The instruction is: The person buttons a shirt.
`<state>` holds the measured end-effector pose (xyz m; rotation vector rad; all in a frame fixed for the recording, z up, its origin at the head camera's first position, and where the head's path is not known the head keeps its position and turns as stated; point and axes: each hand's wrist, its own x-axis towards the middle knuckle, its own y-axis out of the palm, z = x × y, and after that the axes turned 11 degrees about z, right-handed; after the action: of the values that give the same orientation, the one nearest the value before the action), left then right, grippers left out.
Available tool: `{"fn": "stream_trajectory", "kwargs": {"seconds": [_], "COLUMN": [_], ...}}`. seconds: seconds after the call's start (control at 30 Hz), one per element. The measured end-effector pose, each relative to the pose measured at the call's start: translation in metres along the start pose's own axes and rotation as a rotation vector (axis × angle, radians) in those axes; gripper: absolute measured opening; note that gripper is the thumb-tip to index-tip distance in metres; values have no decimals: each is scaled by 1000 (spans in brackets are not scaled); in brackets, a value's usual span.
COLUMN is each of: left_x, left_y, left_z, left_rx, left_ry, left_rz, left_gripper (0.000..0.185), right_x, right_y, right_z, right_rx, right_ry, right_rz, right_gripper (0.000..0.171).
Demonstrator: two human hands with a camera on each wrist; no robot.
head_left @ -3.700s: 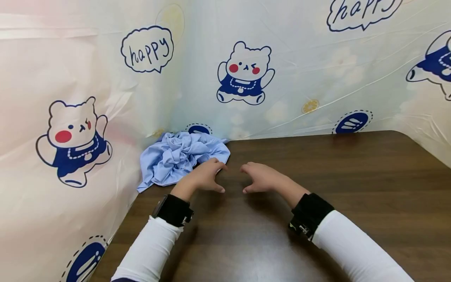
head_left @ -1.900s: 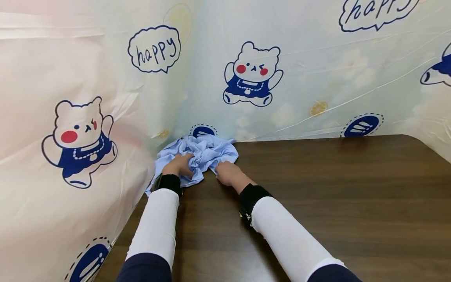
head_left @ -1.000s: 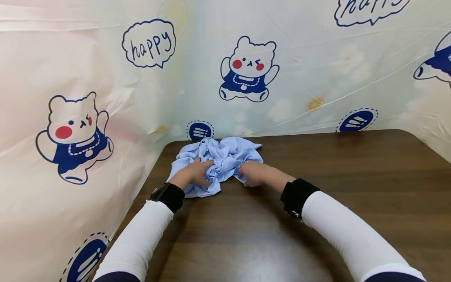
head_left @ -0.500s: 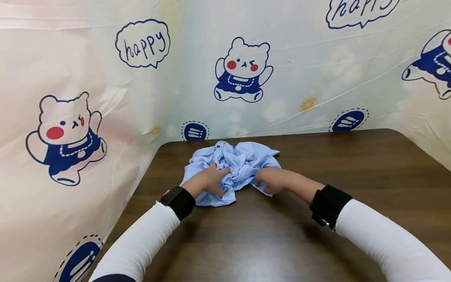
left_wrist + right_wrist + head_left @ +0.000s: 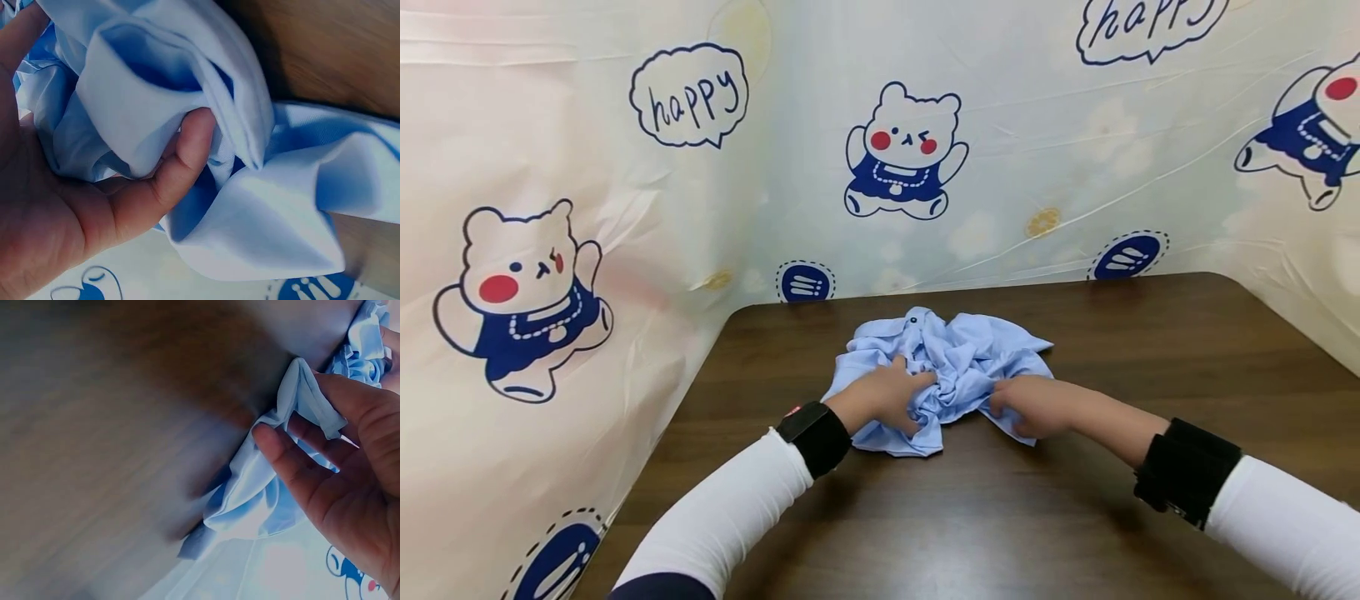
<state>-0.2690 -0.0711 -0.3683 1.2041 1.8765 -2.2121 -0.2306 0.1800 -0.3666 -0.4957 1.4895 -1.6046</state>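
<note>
Gripping crumpled blue cloth, both hands

Covering upper half and whole left side of head view: printed plastic sheet, cream w/ cartoon bears, "happy" speech bubbles, navy oval marks. Hangs as backdrop behind table and down its left edge.

Filling lower centre and right of frame: dark brown wood-grain table, rounded far corners visible at both ends.

Entering from bottom left and bottom right of frame: two forearms in white sleeves, each w/ black wrist strap just behind the hand.

Sitting centre frame, on table, nearer far edge than near edge, apart from backdrop: light blue cloth, bunched and heavily creased, small button-like dot at its top. Corners stick out to the right and at lower centre.

Resting on cloth's lower-left part: left hand, fingers curled into the folds, gripping fabric. Confirmed in left wrist view: thumb pressed against a thick fold of cloth, palm under it, fabric bunched in the grasp.

Resting on cloth's lower-right part: right hand, fingers curled over the edge, pinching fabric. Right wrist view blurry on table side but shows right hand w/ thumb on one side of a cloth fold and other fingers behind it, fold nipped between.

Hands near each other, not touching; a twisted ridge of cloth between them.
</note>
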Motion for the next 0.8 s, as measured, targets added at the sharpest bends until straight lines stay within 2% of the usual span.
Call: {"fn": "stream_trajectory", "kwargs": {"seconds": [0.2, 0.43, 0.67, 0.8], "left_x": [8, 15, 15, 10], "left_y": [-6, -11, -8, -8], "left_z": [-17, -30, -32, -25], "left_rx": [32, 55, 59, -26], "left_ry": [35, 57, 57, 116], "left_rz": [-4, 2, -3, -6], "left_gripper": [85, 86, 89, 88], "right_x": [-20, -30, -33, -34], "right_y": [5, 8, 7, 4], "right_z": [-2, -3, 0, 3], "right_rx": [33, 92, 101, 108], "right_ry": [26, 56, 83, 110], "right_rz": [6, 22, 29, 57], "right_gripper": [22, 24, 26, 24]}}
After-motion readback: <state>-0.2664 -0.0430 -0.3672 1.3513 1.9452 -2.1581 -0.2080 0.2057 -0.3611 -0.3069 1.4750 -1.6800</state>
